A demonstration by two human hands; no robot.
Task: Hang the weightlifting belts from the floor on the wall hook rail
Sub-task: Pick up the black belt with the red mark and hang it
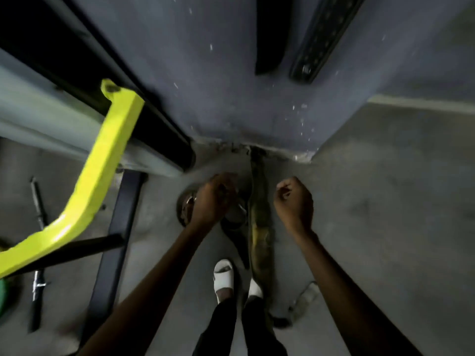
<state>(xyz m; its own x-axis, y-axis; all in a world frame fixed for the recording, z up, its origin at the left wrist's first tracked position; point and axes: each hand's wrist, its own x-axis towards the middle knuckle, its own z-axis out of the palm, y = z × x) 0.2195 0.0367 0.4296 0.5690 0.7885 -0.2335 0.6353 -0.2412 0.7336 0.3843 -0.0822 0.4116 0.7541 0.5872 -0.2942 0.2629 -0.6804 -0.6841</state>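
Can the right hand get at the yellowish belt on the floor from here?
Probably yes: the right hand is right beside the yellowish belt, nothing between them, its fingers curled and apparently empty.

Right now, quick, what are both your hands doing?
Left hand: curled over the dark belt; grip too blurry to tell.
Right hand: closed fist, holding nothing.

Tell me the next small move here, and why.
Probably lower the right hand to grip the olive belt: that hand is curled and empty, the belt lies on the floor nearby, and the left hand is at the dark belt.
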